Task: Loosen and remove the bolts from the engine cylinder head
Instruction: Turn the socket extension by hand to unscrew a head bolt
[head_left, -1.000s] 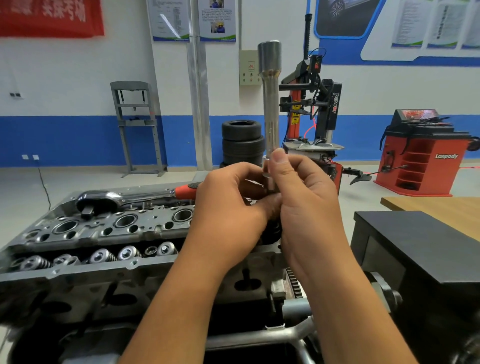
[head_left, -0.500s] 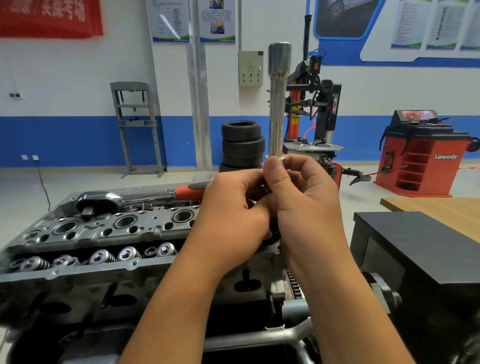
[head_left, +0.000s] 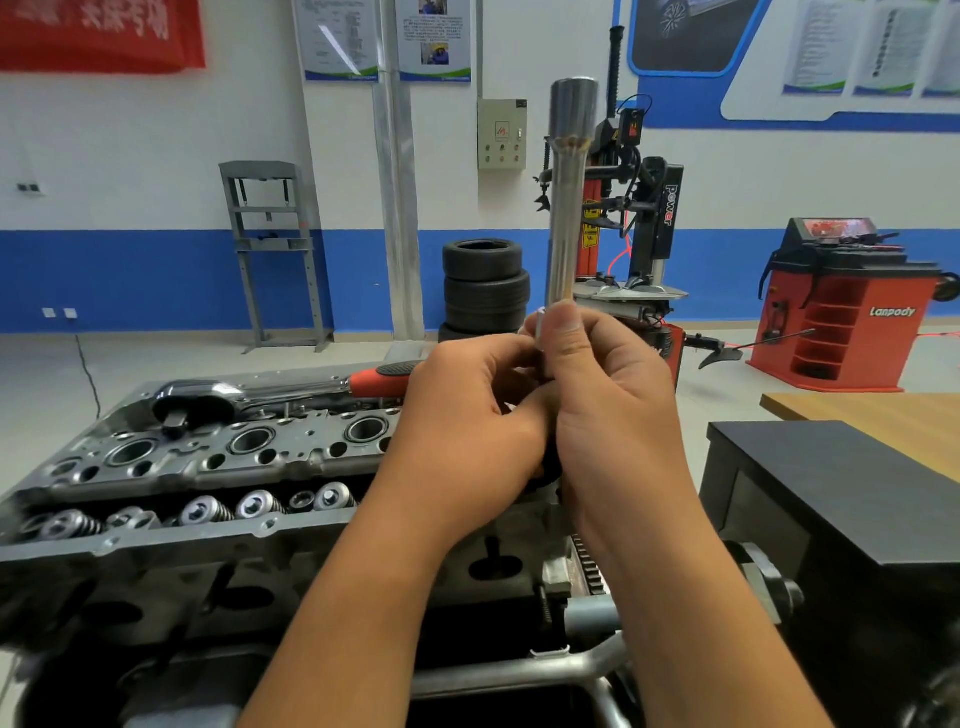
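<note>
I see the engine cylinder head filling the 8 o'clock part of my view, its grey top face studded with round bores, with a row of valve springs along its near edge. At 4 o'clock stands a black cabinet, with the corner of a wooden table just behind it. Across the floor at 2 o'clock is a red wheel balancer, at 12 o'clock a tyre changer, and just to its left a stack of tyres. A grey shop press frame stands against the blue-banded wall at 10 o'clock.

On the far edge of the cylinder head lies a ratchet wrench, head toward 9 o'clock, its red handle running toward 3 o'clock and passing behind my left hand.

Both hands meet at the centre, above the right end of the cylinder head. My right hand curls its fingers round the lower end of a long socket extension, thumb pressed against the shaft, so the bar stands upright with its wide socket end at 12 o'clock. My left hand's fingers are bent inward at the base of that same bar, touching the right hand; I cannot tell exactly what they pinch there. I cannot make out any bolts.
</note>
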